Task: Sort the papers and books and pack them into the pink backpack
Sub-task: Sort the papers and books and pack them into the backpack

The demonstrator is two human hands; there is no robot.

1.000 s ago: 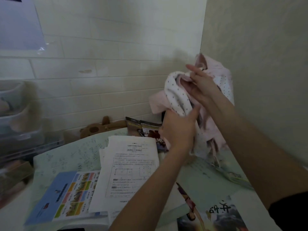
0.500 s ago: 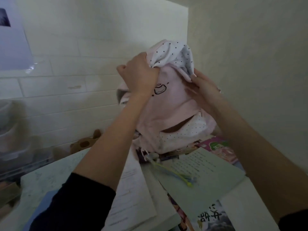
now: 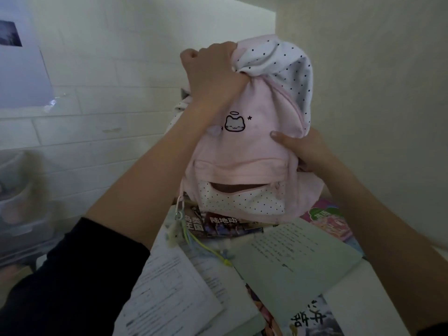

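Note:
The pink backpack (image 3: 244,151) stands upright in front of me over the desk, a small cat face on its front and white dotted lining showing at the top. My left hand (image 3: 211,73) grips the bunched top of the bag. My right hand (image 3: 300,149) holds its right side, thumb pressed on the front. The front pocket gapes open. Under the bag lie dark-covered books (image 3: 218,224). A printed white paper (image 3: 169,287) and a pale green sheet (image 3: 295,258) lie nearer to me.
A pink book (image 3: 329,219) lies at the right by the wall. A charm with green cords (image 3: 189,238) hangs from the bag's left side. Clear plastic bins (image 3: 21,204) stand at the left. Walls close off the back and the right.
The backpack has been turned upright with its front toward me. My left hand has shifted to the bunched top, and my right hand has dropped to the bag's right side.

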